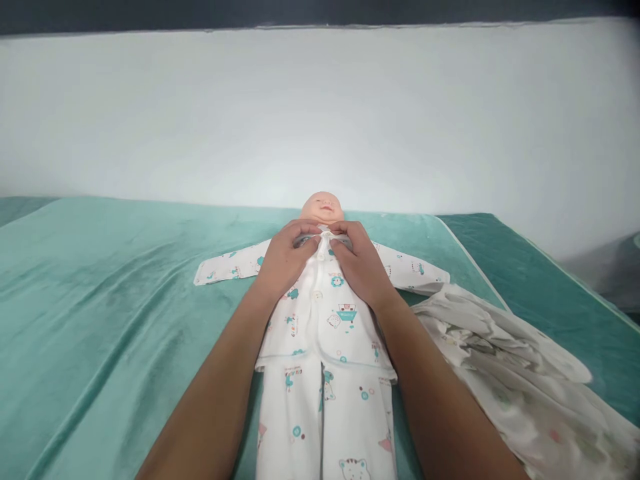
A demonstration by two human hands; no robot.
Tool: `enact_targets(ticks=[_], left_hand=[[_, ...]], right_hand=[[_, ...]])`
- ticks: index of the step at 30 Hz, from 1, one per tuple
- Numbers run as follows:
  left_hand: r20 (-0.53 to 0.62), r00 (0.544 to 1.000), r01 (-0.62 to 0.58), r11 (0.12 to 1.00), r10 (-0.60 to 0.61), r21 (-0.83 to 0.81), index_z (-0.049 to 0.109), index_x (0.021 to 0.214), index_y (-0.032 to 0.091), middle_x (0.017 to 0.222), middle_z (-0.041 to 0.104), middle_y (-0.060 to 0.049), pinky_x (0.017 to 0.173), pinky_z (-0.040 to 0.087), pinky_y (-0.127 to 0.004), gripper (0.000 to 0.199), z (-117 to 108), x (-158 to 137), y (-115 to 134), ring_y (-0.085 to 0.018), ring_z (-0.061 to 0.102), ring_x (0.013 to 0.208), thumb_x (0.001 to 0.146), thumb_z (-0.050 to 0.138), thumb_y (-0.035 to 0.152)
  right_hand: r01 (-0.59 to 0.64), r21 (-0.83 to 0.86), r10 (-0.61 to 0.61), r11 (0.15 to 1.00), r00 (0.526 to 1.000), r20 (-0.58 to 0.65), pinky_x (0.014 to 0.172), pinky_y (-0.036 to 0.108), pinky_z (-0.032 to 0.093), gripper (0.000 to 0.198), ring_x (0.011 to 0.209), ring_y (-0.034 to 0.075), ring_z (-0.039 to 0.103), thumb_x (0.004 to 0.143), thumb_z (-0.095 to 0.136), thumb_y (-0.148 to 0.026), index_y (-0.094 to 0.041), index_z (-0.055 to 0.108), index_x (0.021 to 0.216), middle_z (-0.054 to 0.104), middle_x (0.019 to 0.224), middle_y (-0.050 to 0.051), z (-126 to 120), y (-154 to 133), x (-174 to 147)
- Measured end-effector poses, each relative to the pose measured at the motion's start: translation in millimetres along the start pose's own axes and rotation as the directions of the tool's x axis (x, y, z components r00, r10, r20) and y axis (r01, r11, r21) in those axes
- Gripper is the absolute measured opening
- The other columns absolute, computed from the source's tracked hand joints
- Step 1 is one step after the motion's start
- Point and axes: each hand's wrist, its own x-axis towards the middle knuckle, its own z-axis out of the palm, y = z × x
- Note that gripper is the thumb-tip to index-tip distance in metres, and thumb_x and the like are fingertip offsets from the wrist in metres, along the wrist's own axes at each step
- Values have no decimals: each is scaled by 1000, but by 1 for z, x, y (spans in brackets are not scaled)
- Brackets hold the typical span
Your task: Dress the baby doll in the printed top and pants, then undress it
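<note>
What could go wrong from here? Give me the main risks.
The hands are at the collar of the printed jacket, just below the doll's head, so a sharp tug might jolt it. The right-side sleeve ends beside the crumpled white cloth; the two could tangle if either shifts.

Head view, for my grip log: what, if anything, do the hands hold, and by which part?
The left hand and right hand both pinch the shirt at the front of its collar.

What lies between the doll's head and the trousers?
The head view shows the printed jacket, with the left hand and right hand at its top.
</note>
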Motion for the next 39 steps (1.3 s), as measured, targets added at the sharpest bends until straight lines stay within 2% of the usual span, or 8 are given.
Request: enact_targets(ticks=[10, 19, 26, 39], left_hand=[[35, 997, -68, 997, 66, 44, 74, 90, 26, 122, 68, -1, 105, 45, -35, 17, -1, 1, -2, -19, 61, 118, 87, 57, 26], [119, 992, -45, 997, 36, 68, 76, 88, 29, 130, 65, 2, 114, 37, -41, 19, -3, 2, -3, -21, 55, 127, 89, 57, 31], [59, 998, -19, 1000, 19, -7, 72, 93, 27, 128, 64, 0, 108, 42, -38, 14, 0, 1, 0, -20, 56, 125, 88, 58, 29], [74, 997, -15, 988, 3, 157, 72, 84, 27, 130, 64, 2, 112, 36, -39, 19, -1, 0, 5, -21, 55, 125, 89, 54, 29]], right_hand=[[1, -5, -1, 1000, 1000, -13, 104, 42, 38, 23, 115, 23, 52, 84, 47, -20, -23, 56, 105, 58, 115, 6, 1, 1, 1], [59, -28, -60, 998, 998, -10, 101, 43, 40, 21, 111, 23, 53, 84, 47, -18, -24, 59, 100, 59, 110, 5, 0, 2, 2], [89, -39, -89, 995, 996, -12, 98, 42, 40, 23, 107, 23, 54, 84, 46, -14, -25, 62, 98, 60, 106, 4, -1, 3, 3], [97, -27, -99, 995, 992, -75, 87, 36, 43, 20, 93, 20, 58, 83, 48, -13, -23, 65, 86, 63, 90, 1, -1, 0, 2]])
